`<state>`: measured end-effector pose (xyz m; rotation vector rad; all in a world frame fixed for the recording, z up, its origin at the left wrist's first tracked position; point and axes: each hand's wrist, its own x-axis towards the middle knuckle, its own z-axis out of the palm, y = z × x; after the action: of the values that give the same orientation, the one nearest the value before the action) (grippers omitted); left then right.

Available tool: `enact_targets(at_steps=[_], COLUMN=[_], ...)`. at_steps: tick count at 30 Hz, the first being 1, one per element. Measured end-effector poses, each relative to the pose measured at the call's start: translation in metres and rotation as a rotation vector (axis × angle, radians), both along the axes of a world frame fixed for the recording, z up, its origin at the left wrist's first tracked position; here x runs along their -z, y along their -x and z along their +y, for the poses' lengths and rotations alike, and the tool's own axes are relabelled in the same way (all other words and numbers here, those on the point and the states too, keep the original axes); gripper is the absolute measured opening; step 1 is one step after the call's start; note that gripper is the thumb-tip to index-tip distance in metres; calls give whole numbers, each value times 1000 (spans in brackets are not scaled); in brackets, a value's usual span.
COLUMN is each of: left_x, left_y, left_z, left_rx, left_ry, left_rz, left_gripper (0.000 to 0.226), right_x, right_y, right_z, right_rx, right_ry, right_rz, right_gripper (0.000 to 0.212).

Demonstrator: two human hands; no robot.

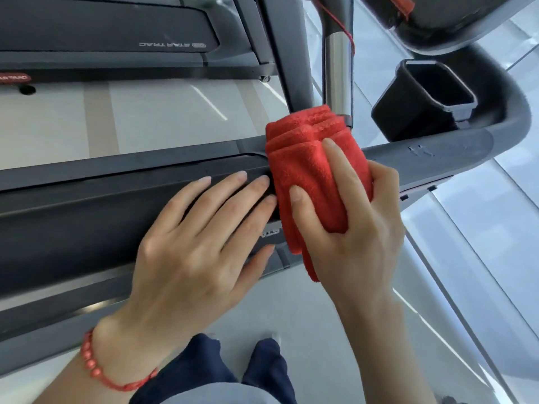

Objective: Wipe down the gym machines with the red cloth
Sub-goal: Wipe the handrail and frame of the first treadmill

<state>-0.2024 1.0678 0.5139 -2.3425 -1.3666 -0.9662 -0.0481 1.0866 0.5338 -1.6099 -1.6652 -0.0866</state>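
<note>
We held the folded red cloth (pixel 309 176) in our right-hand grip (pixel 353 217) on the handrail (pixel 431 154); left hand (pixel 201 243) flat, fingers extended. Wiping step underway; next, we judged, stroke along the rail.

Support: pale glossy floor (pixel 163 112), crossed by tan stripes and bright streaks of reflected light.
Near machine: treadmill (pixel 87 217) standing on the floor, its dark deck and grey side rail running from the left edge to the centre.
Handrail: grey treadmill arm (pixel 437 153), reaching right from the centre and curving far at the right.
On the arm: red cloth (pixel 309 170), folded and draped over it.
Far machine: second treadmill (pixel 116 33) on the floor at far left, lettered "STAR TRAC".
Near floor: two dark trouser legs (pixel 233 365) above it.
</note>
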Motion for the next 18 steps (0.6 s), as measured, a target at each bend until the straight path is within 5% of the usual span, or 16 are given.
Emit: enact_targets(at_steps=[18], left_x=[-6], left_y=[-15], left_z=[4], left_rx=[-51], left_ry=[44], left_rz=[-32], left_gripper=[28], right_x=[-4], right_y=[-48], right_z=[23], right_rx=[-79], right_ry=[28], right_rz=[36], right_gripper=[47])
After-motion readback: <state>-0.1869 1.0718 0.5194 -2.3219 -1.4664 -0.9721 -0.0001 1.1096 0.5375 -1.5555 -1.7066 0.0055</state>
